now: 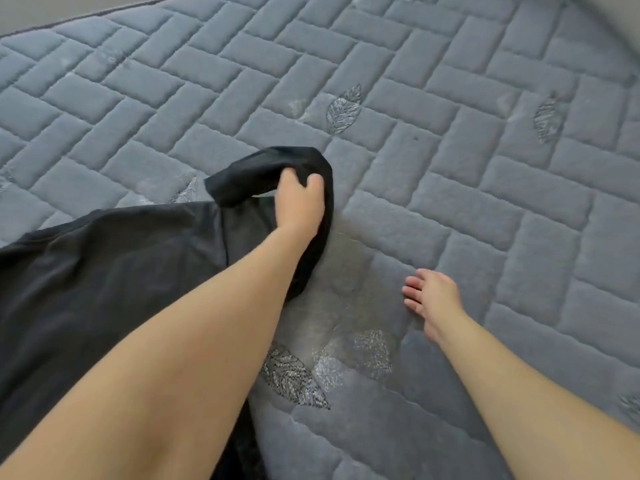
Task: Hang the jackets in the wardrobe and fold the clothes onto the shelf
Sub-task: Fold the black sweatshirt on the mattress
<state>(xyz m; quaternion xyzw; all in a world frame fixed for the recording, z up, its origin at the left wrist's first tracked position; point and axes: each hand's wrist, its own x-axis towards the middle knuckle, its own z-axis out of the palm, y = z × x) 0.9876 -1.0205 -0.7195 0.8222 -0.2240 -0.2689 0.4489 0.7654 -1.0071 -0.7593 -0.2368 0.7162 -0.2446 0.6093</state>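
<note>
A black garment (104, 271) lies spread over the left part of a grey quilted mattress (450, 133). My left hand (299, 202) grips one end of the garment, a sleeve-like strip that curls up and over my fingers, lifted a little off the mattress. The strip hangs down along my wrist. My right hand (431, 299) hovers to the right of the garment with its fingers straight and spread, holding nothing, close above the mattress surface.
The mattress fills nearly the whole view, with stitched leaf patterns (343, 109) in places. Its far edge runs along the top left, with pale floor or wall (52, 8) beyond. No wardrobe or shelf is in view.
</note>
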